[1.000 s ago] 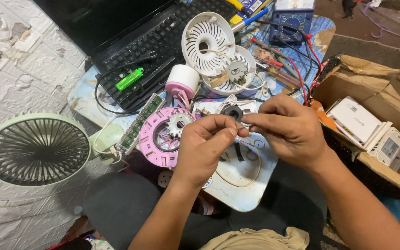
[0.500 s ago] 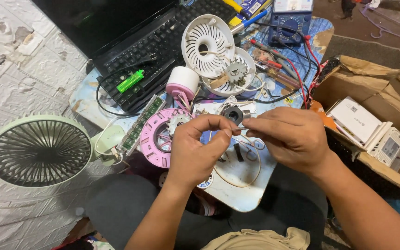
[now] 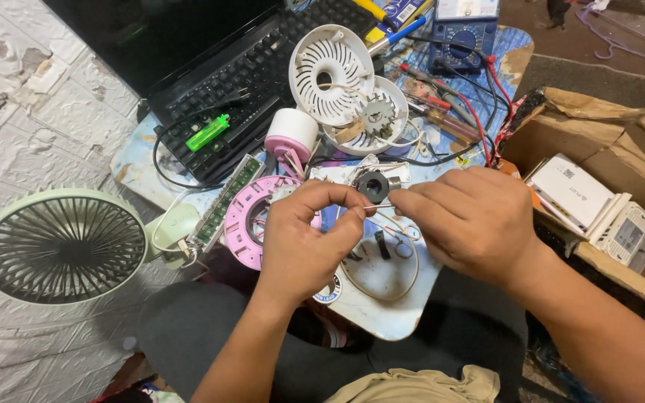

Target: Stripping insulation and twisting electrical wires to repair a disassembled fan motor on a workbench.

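Both hands are working just below the small black motor (image 3: pixel 372 185): the left hand (image 3: pixel 304 235) and right hand (image 3: pixel 466 216) are pinching a thin metal pin (image 3: pixel 377 207), which next needs careful aligning.

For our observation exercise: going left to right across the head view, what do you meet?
Green fan → green lighter → pink ring → left hand → black motor → right hand → cardboard box
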